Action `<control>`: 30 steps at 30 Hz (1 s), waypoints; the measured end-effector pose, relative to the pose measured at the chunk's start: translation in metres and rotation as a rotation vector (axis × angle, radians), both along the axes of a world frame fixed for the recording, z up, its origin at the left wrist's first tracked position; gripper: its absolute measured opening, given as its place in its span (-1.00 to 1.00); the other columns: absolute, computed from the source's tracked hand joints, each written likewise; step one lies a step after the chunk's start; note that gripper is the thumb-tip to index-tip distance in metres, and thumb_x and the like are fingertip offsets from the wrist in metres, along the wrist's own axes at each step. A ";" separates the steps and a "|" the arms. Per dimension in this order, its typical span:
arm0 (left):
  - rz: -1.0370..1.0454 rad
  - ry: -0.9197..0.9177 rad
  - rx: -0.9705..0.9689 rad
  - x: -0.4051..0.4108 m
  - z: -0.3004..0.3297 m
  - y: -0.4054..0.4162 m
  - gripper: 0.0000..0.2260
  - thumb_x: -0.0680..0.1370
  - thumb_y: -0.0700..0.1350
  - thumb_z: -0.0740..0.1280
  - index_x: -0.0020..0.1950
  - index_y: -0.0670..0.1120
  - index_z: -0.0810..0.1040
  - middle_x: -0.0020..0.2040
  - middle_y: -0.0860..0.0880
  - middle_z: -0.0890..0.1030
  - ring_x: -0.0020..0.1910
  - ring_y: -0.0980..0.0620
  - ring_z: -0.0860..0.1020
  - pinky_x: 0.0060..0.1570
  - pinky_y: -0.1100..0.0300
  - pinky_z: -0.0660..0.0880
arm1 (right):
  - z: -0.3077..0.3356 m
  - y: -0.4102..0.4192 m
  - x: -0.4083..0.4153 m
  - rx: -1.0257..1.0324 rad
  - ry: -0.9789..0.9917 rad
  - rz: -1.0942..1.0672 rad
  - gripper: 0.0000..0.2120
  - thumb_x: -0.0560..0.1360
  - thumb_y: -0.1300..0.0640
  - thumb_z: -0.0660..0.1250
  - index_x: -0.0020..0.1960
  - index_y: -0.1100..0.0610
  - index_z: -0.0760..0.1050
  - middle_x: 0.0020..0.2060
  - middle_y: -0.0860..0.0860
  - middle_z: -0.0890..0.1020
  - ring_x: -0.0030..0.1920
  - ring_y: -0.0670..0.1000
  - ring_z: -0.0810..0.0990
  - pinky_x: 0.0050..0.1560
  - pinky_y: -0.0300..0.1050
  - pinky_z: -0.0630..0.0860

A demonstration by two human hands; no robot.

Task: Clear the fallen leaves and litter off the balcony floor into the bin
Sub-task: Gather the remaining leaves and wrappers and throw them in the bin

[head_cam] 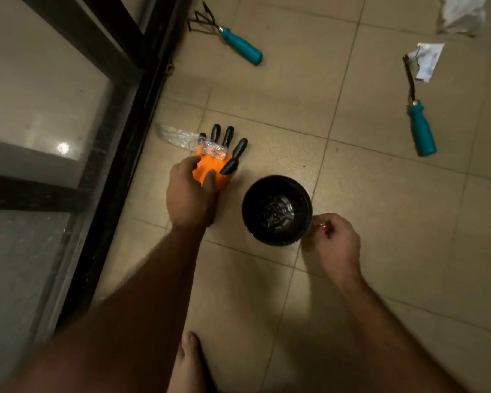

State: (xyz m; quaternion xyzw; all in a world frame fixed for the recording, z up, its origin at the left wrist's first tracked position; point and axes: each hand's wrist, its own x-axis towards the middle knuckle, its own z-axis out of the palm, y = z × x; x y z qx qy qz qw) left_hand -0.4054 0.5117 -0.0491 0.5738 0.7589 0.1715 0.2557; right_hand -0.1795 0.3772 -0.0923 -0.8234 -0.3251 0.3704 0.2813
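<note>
Left hand [192,191] is gripping an orange claw glove [217,163], fingers curled round its cuff, probably using the black claws to rake the clear plastic wrapper [179,137] lying against them toward the black bin [277,210]. Right hand [336,241] is resting just beside that bin, pinching a small red-tipped scrap [324,229], likely about to drop it in. Paper litter [427,61] is lying well beyond the bin, near two teal-handled garden tools [421,131].

Bare forearms, bare hands [192,191], one bare foot [189,361].
</note>
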 end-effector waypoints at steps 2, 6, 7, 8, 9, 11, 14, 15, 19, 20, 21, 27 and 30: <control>-0.085 0.065 -0.032 0.000 -0.008 0.035 -0.50 0.54 0.05 0.39 0.45 -0.01 0.40 0.37 -0.08 0.45 0.27 -0.04 0.47 0.17 0.16 0.39 | -0.004 0.025 0.010 0.064 0.029 -0.050 -0.79 0.51 0.32 0.33 -0.09 0.00 0.57 -0.15 0.01 0.67 -0.10 0.04 0.63 -0.02 -0.05 0.57; -0.313 0.292 -0.228 0.006 -0.032 0.088 -0.53 0.57 -0.03 0.34 0.48 0.00 0.38 0.50 -0.11 0.30 0.39 -0.17 0.36 0.33 -0.09 0.42 | -0.017 0.050 0.028 0.137 0.125 -0.143 -0.70 0.52 0.36 0.27 -0.12 -0.05 0.54 -0.11 0.00 0.69 -0.04 0.08 0.67 0.10 0.07 0.60; -0.348 0.324 -0.232 0.006 -0.037 0.097 -0.59 0.57 -0.03 0.33 0.43 -0.01 0.43 0.44 -0.11 0.35 0.34 -0.18 0.40 0.29 -0.08 0.45 | -0.022 0.053 0.031 0.142 0.122 -0.155 -0.69 0.52 0.36 0.26 -0.14 -0.06 0.53 -0.10 0.01 0.69 -0.04 0.09 0.67 0.11 0.09 0.60; -0.364 0.344 -0.217 0.005 -0.042 0.104 -0.65 0.57 -0.03 0.34 0.36 -0.02 0.49 0.36 -0.12 0.42 0.26 -0.18 0.45 0.23 -0.05 0.47 | -0.025 0.056 0.033 0.157 0.117 -0.170 -0.69 0.51 0.35 0.26 -0.15 -0.07 0.53 -0.11 0.01 0.68 -0.04 0.10 0.67 0.11 0.11 0.59; -0.365 0.365 -0.187 0.002 -0.045 0.107 -0.71 0.57 -0.06 0.36 0.28 -0.05 0.54 0.25 -0.14 0.48 0.18 -0.17 0.49 0.15 -0.01 0.50 | -0.027 0.058 0.034 0.170 0.116 -0.183 -0.71 0.50 0.32 0.26 -0.17 -0.08 0.53 -0.12 0.02 0.68 -0.05 0.11 0.67 0.11 0.14 0.59; -0.344 0.388 -0.111 -0.003 -0.047 0.106 -0.83 0.58 -0.11 0.35 0.13 -0.12 0.60 0.09 -0.17 0.53 0.02 -0.15 0.55 -0.01 0.02 0.51 | -0.028 0.059 0.036 0.181 0.134 -0.201 -0.72 0.48 0.29 0.26 -0.19 -0.09 0.53 -0.13 0.03 0.69 -0.05 0.13 0.67 0.10 0.15 0.60; -0.306 0.383 -0.019 -0.007 -0.032 0.093 -0.88 0.59 -0.12 0.33 0.06 -0.14 0.60 0.04 -0.16 0.55 -0.08 -0.06 0.51 -0.13 0.11 0.45 | -0.014 0.058 0.038 0.183 0.183 -0.234 -0.66 0.51 0.40 0.24 -0.21 -0.04 0.50 -0.16 0.07 0.68 -0.10 0.11 0.67 0.03 0.08 0.61; -0.300 0.371 0.001 -0.006 -0.024 0.089 -0.88 0.60 -0.12 0.33 0.05 -0.14 0.60 0.04 -0.16 0.56 -0.09 -0.06 0.51 -0.15 0.11 0.43 | -0.005 0.057 0.039 0.181 0.201 -0.249 -0.65 0.51 0.42 0.22 -0.21 -0.02 0.48 -0.19 0.07 0.66 -0.16 0.05 0.66 -0.06 -0.01 0.60; -0.235 0.235 0.035 0.012 0.035 0.061 -0.89 0.63 -0.09 0.24 0.02 -0.11 0.50 -0.16 -0.07 0.54 -0.15 -0.07 0.54 -0.18 0.03 0.51 | 0.050 0.043 0.047 0.152 0.286 -0.279 -0.69 0.52 0.44 0.17 -0.20 0.06 0.44 -0.28 0.06 0.60 -0.38 -0.16 0.55 -0.36 -0.26 0.45; -0.227 0.211 0.047 0.022 0.052 0.055 -0.86 0.64 -0.07 0.21 0.02 -0.12 0.48 -0.21 -0.03 0.51 -0.18 -0.07 0.53 -0.21 0.03 0.49 | 0.063 0.038 0.051 0.144 0.296 -0.272 -0.70 0.51 0.43 0.18 -0.20 0.05 0.45 -0.26 0.06 0.59 -0.33 -0.11 0.55 -0.31 -0.20 0.46; -0.225 0.193 0.054 0.035 0.072 0.048 -0.84 0.65 -0.06 0.19 0.04 -0.12 0.47 -0.24 0.00 0.48 -0.21 -0.05 0.51 -0.23 0.06 0.44 | 0.080 0.035 0.057 0.135 0.301 -0.260 -0.70 0.51 0.42 0.19 -0.19 0.04 0.46 -0.24 0.06 0.58 -0.26 -0.05 0.54 -0.25 -0.13 0.46; -0.261 -0.039 0.004 0.140 0.178 0.019 -0.82 0.60 0.02 0.28 -0.03 -0.10 0.47 -0.20 0.00 0.52 -0.24 0.00 0.51 -0.26 0.12 0.43 | 0.179 0.020 0.116 0.038 0.208 -0.258 -0.76 0.50 0.36 0.19 -0.23 0.09 0.48 -0.27 0.05 0.56 -0.19 0.07 0.53 -0.18 -0.02 0.47; -0.458 0.027 -0.065 0.211 0.224 0.005 -0.75 0.54 -0.02 0.40 -0.20 -0.12 0.43 -0.30 0.00 0.43 -0.26 -0.08 0.41 -0.28 0.09 0.24 | 0.219 0.005 0.162 -0.035 0.150 -0.238 -0.85 0.54 0.31 0.20 -0.13 0.16 0.51 -0.20 0.09 0.59 -0.13 0.10 0.55 -0.10 0.02 0.51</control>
